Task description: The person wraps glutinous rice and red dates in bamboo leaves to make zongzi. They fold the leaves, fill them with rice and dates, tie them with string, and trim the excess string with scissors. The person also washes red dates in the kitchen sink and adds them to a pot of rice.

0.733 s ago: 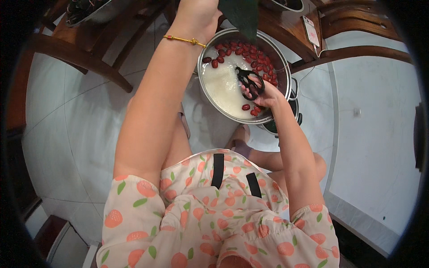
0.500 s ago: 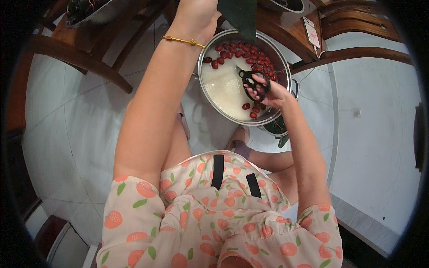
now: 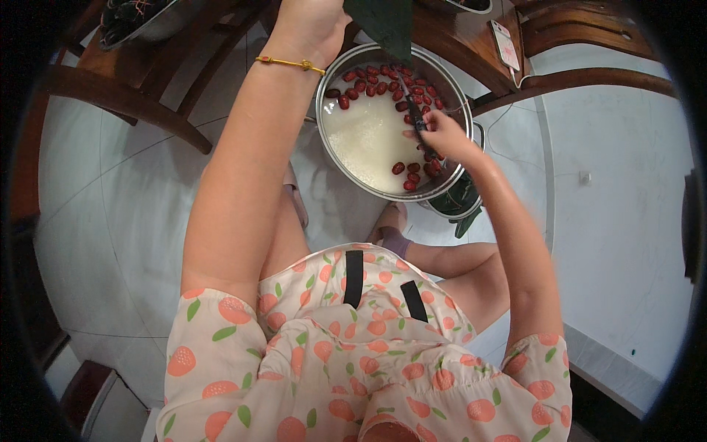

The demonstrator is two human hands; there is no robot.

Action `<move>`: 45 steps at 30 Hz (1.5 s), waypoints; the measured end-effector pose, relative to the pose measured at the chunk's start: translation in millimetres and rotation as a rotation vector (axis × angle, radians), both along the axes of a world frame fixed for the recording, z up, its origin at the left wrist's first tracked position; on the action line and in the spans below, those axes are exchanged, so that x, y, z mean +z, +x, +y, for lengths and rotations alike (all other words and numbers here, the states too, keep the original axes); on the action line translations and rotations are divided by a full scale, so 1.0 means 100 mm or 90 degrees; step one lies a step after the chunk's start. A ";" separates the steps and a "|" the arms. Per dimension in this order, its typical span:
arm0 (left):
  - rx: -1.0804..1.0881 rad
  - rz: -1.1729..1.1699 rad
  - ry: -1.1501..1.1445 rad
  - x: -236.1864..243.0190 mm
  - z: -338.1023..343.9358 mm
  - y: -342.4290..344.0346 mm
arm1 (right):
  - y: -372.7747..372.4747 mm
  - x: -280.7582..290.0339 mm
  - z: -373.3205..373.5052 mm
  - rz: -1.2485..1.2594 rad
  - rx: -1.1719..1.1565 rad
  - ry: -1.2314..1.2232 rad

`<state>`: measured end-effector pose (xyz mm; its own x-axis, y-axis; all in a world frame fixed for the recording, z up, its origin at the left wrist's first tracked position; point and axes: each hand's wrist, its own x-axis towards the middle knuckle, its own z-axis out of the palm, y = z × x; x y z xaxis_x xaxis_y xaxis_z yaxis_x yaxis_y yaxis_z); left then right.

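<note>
My left hand (image 3: pixel 315 29) is at the top edge of the view, partly cut off, its fingers closed on a dark green leaf (image 3: pixel 383 28). The leaf hangs over the far rim of a large metal pot (image 3: pixel 321 125). Inside the pot, red dates (image 3: pixel 372 79) lie along the far and right sides, around soaked white rice (image 3: pixel 361 144). Over the pot's right side, my right hand (image 3: pixel 445 138) grips black-handled scissors (image 3: pixel 417 118). Their blades point away from me, just below the leaf's lower tip. Whether the blades are parted cannot be made out.
Wooden chairs (image 3: pixel 132 92) stand at the far left and far right. A phone (image 3: pixel 505 46) with a cable lies on the right chair. Beside the pot's near right, a smaller container (image 3: pixel 458 200) holds dark green leaves. My feet are close to the pot's near side.
My right hand has turned the scissors edge-on, and their blades now point up toward the leaf. My left hand still holds the leaf; the whole view has shifted slightly.
</note>
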<state>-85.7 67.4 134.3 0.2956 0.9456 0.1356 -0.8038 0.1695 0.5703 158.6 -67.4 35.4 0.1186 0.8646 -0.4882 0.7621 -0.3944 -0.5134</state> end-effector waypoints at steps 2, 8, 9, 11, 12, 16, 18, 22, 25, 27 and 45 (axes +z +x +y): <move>-0.006 -0.006 0.022 -0.01 0.01 0.00 | -0.16 -0.32 -0.10 -0.220 0.044 0.153; -0.004 -0.009 0.035 -0.02 0.00 0.00 | -0.37 -0.86 -0.21 -0.341 0.113 0.313; 0.005 -0.003 0.031 -0.02 -0.01 0.00 | -0.37 -0.89 -0.21 -0.357 0.118 0.331; -0.007 -0.008 0.040 -0.01 -0.02 -0.01 | -0.37 -0.86 -0.20 -0.341 0.105 0.310; -0.012 -0.010 0.044 0.00 -0.02 -0.01 | -0.36 -0.82 -0.18 -0.334 0.093 0.286; 0.000 -0.001 0.025 0.01 -0.03 -0.04 | -0.29 -0.48 -0.18 -0.265 0.030 0.234; -0.016 -0.011 0.041 0.02 -0.03 -0.04 | -0.22 -0.27 -0.18 -0.210 -0.001 0.192; -0.003 0.002 0.037 0.00 -0.01 -0.03 | -0.03 0.02 -0.16 -0.199 0.027 0.182; -0.002 -0.005 0.036 0.00 0.00 -0.04 | 0.11 0.00 -0.12 -0.051 0.005 0.148; 0.002 -0.014 0.024 0.00 0.00 -0.04 | 0.17 -0.11 -0.12 0.066 -0.025 0.218; -0.024 0.032 -0.053 0.11 0.04 -0.07 | 0.17 0.05 -0.28 0.029 -0.011 0.031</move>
